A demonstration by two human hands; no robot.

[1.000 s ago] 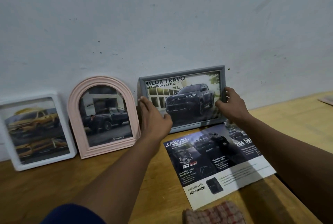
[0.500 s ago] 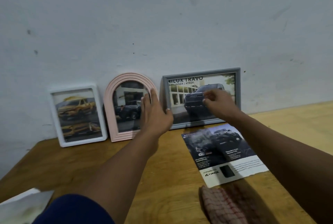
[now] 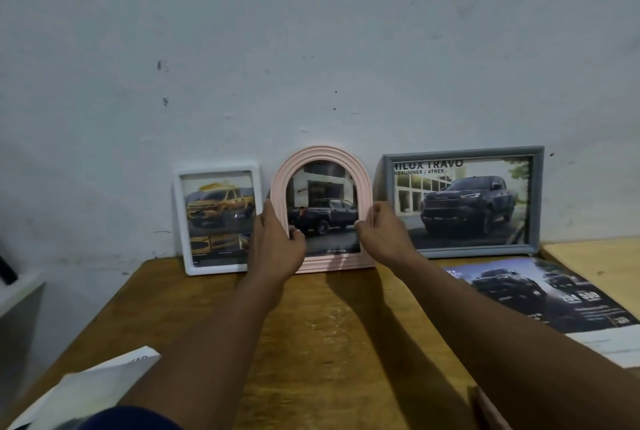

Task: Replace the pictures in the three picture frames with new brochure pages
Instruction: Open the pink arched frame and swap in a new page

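Three picture frames lean against the wall at the back of the wooden table (image 3: pixel 332 325). A pink arched frame (image 3: pixel 320 156) with a dark pickup picture stands in the middle. My left hand (image 3: pixel 273 242) grips its left edge, thumb on the glass, and my right hand (image 3: pixel 382 234) grips its right edge. A white frame (image 3: pixel 183 221) with a yellow truck picture stands to the left. A grey frame (image 3: pixel 464 152) with a dark pickup picture stands to the right, untouched.
A dark brochure page (image 3: pixel 550 294) lies flat on the table at the right. White paper (image 3: pixel 97 384) lies at the near left corner. A red checked cloth (image 3: pixel 488 412) shows at the bottom edge. The table's left edge drops off beside a pale surface (image 3: pixel 17 294).
Both hands left the grey frame and moved left to the pink arched frame, which they now grip by its sides. The view shifted left and pulled back.
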